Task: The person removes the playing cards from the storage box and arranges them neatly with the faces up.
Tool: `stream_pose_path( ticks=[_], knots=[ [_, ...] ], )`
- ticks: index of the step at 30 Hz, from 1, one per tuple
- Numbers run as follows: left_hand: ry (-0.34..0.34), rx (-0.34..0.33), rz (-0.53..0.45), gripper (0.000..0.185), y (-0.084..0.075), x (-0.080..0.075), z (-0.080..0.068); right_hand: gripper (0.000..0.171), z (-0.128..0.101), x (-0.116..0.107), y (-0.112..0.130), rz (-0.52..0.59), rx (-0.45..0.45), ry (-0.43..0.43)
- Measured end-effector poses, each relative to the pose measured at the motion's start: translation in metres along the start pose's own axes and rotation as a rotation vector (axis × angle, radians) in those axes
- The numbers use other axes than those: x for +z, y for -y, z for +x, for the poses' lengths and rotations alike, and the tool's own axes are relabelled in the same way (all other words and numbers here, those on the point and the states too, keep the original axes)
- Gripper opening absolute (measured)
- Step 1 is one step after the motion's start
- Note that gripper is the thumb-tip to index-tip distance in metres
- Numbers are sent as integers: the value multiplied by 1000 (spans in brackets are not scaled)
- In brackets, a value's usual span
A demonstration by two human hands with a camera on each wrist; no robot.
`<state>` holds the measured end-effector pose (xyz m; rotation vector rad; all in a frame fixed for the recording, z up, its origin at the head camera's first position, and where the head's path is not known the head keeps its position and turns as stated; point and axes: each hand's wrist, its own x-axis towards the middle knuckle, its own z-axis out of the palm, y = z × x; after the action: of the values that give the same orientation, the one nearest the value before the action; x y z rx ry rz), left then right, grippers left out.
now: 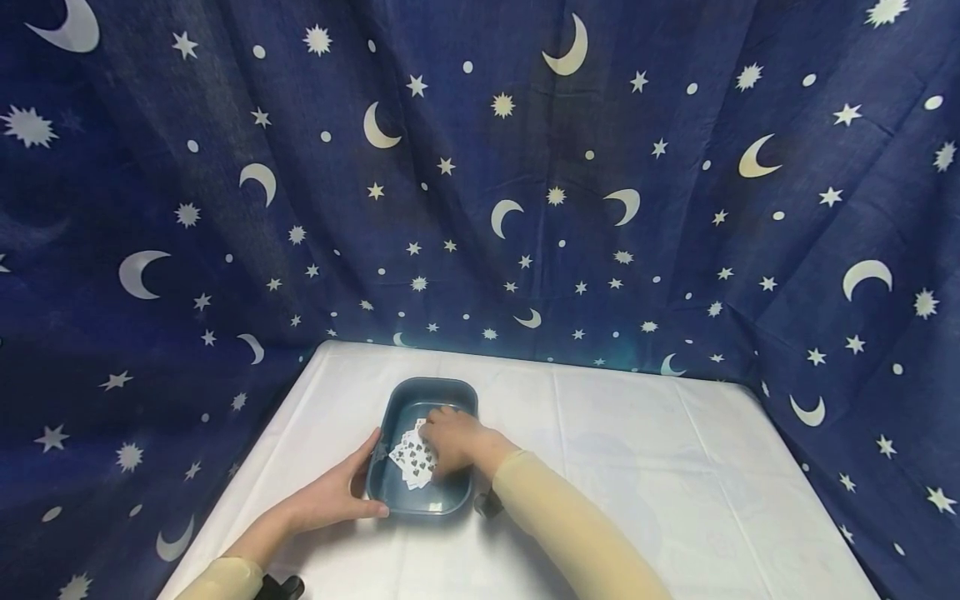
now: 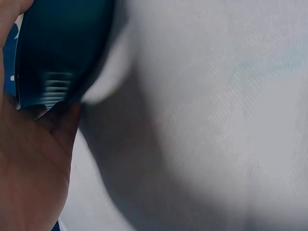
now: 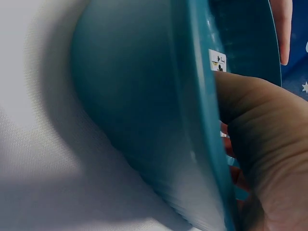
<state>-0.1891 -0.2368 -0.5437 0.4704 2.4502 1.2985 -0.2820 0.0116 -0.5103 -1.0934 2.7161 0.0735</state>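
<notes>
Though creased in places, curtain (image 1: 480, 125): hangs dark blue at the back and on both sides, printed with pale moons, stars and dots.
Table (image 1: 615, 483): covered in white cloth, faintly creased; shows soft shadow in both wrist views.
Sleeves (image 1: 573, 517): pale yellow, more in view on the right; end at the wrists.
Tub (image 1: 435, 392): blue-green, round-cornered; stands on the left part of the table, between both hands.
Left hand (image 1: 341, 492): grasps the tub at its near-left corner, with thumb at the near rim and fingers along the left wall.
Right hand (image 1: 456, 437): reaches over the right rim into the tub, with fingers bent at the right side of the cards (image 1: 415, 458); whether pinching any, cannot tell.
Cards: lie inside the tub, overlapping in a loose spread, partly hidden by the right hand; show black spade pips.
Black devices (image 1: 490, 503): sit by both wrists.
</notes>
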Motion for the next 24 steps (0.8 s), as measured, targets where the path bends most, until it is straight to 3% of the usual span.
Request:
stream_pose_path(
  ticks=[9,18,24],
  knots=[
    [20,13,-139,128,-3,5,-1,82,1,2,-1,12,-7,-9],
    [-21,-29,-87,133,-2,13,-1,87,-3,1,-7,62,-28,-47],
    [-39,-43,-125,132,-4,14,-1,87,-17,-16,-20,128,-54,-125]
  ],
)
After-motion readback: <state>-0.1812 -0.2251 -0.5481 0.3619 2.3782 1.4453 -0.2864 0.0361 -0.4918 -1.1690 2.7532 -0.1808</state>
